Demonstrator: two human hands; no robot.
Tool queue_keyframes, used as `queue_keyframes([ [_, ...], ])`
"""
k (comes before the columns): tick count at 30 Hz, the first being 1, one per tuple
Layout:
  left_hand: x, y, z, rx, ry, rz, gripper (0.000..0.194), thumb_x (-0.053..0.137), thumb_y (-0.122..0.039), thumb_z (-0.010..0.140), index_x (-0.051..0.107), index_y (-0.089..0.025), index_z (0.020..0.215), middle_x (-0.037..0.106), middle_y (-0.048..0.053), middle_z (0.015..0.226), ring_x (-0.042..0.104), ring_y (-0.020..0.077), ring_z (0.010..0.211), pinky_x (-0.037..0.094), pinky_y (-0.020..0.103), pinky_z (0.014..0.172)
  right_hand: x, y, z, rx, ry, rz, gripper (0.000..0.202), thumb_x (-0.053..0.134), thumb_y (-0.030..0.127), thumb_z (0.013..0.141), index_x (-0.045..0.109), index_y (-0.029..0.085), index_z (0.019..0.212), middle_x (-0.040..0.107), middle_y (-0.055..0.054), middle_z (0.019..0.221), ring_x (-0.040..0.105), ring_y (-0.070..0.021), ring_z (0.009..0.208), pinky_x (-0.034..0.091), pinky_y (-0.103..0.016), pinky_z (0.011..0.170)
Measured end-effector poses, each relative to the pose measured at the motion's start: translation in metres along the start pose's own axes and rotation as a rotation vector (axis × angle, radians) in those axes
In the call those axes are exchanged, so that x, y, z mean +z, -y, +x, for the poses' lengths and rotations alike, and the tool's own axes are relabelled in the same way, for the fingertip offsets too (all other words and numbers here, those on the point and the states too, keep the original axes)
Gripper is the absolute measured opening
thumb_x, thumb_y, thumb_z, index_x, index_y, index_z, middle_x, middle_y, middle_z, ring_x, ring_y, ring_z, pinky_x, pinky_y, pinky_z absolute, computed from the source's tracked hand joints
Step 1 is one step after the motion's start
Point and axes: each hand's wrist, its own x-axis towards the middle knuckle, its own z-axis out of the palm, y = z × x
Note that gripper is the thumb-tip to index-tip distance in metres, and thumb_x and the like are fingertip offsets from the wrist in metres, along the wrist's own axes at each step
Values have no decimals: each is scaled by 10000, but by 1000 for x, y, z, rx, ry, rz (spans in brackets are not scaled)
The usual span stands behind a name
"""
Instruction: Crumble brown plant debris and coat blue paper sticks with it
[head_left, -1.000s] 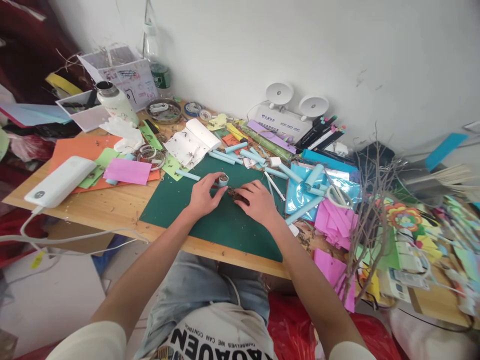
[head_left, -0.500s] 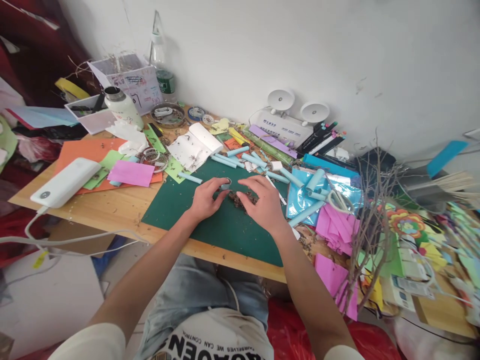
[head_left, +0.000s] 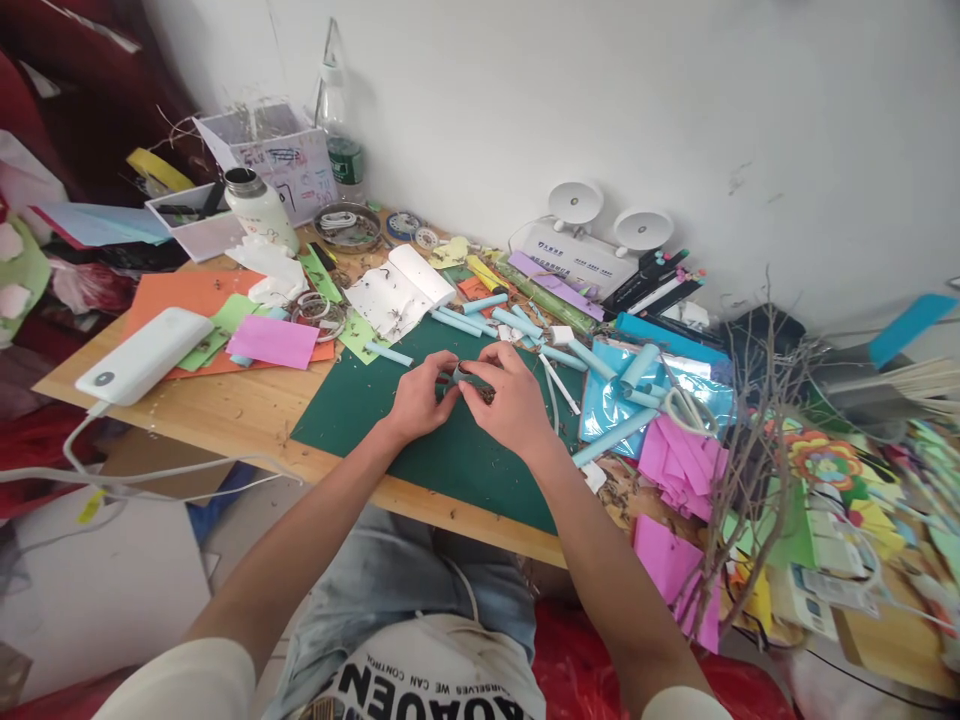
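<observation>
Ring (head_left: 468,372) of pale blue material is located between the left hand (head_left: 422,394) and the right hand (head_left: 510,396), over the green mat (head_left: 465,470); contact with the mat cannot be determined. The left hand grasps it from one side, the right hand from the other, with dark crumbs (head_left: 488,395) partly hidden beneath. A blue tube (head_left: 390,354) lies near the left hand, not touching.

Soft, fairly bright light spreads evenly over the desk (head_left: 247,415); the wall (head_left: 480,110) greys toward the right; a faint shadow lies beside the plastic bottle (head_left: 346,155); glare streaks the blue packet (head_left: 600,400); the held tube (head_left: 472,376) looks shaded; far-right clutter (head_left: 919,480) is smeared and stretched.
</observation>
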Motion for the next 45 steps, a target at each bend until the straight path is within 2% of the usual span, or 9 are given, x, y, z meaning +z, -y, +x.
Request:
queue_keyframes([
  [4,-1,-3,0,-29,10,-25,467,596,-217,820,420,-224,1253,653,81,1128,707,197,916,604,337,777,1,3,4,31,40,-82,218,599,316,891,740,245,1041,572,-68,937,581,-211,866,489,-340,721],
  [11,-7,-10,4,-36,34,-7,437,565,-168,783,497,-223,1211,676,66,1107,695,191,910,588,325,795,4,13,11,-13,91,-267,168,577,277,904,737,230,929,620,-67,905,587,-232,896,419,-366,693],
  [14,-8,-10,5,-44,40,2,369,563,-164,782,542,-209,1148,682,62,1057,686,194,901,580,325,798,7,9,9,-33,75,-219,187,548,268,926,727,228,964,639,-65,904,598,-219,874,422,-362,720],
  [21,-10,-12,5,-59,56,-15,315,585,-190,800,549,-213,1112,675,62,1019,679,197,880,580,339,787,12,-2,1,-19,-69,-26,165,574,272,922,696,236,1026,681,-53,973,635,-200,892,450,-346,820],
  [30,-10,-10,4,-36,44,-19,328,572,-160,775,542,-216,1097,664,59,1024,668,192,879,581,335,789,1,5,14,-22,110,-193,142,605,242,870,745,262,878,682,-25,803,613,-171,698,381,-308,623],
  [35,-11,-11,6,-31,53,-30,329,548,-129,752,551,-224,1068,661,41,984,661,182,867,583,322,786,5,9,19,48,146,-171,93,628,271,861,707,257,814,725,-8,805,638,-185,720,351,-292,572],
  [40,-12,-12,8,-36,45,-30,319,568,-158,768,543,-223,1079,660,41,986,665,177,873,589,304,781,7,13,11,82,83,-61,97,620,278,882,715,262,879,720,-7,800,635,-174,704,403,-279,599],
  [43,-11,-11,9,-58,33,-34,280,591,-219,810,537,-217,1085,658,46,990,667,173,866,591,296,767,-4,6,-10,114,-84,97,194,560,347,931,710,227,958,709,-33,836,640,-155,717,473,-265,679],
  [45,-10,-10,9,-80,44,-26,258,605,-267,836,539,-213,1079,660,50,981,667,170,837,589,296,758,-14,-7,-29,251,-199,81,269,507,384,954,690,190,918,707,-60,858,654,-163,761,495,-269,731],
])
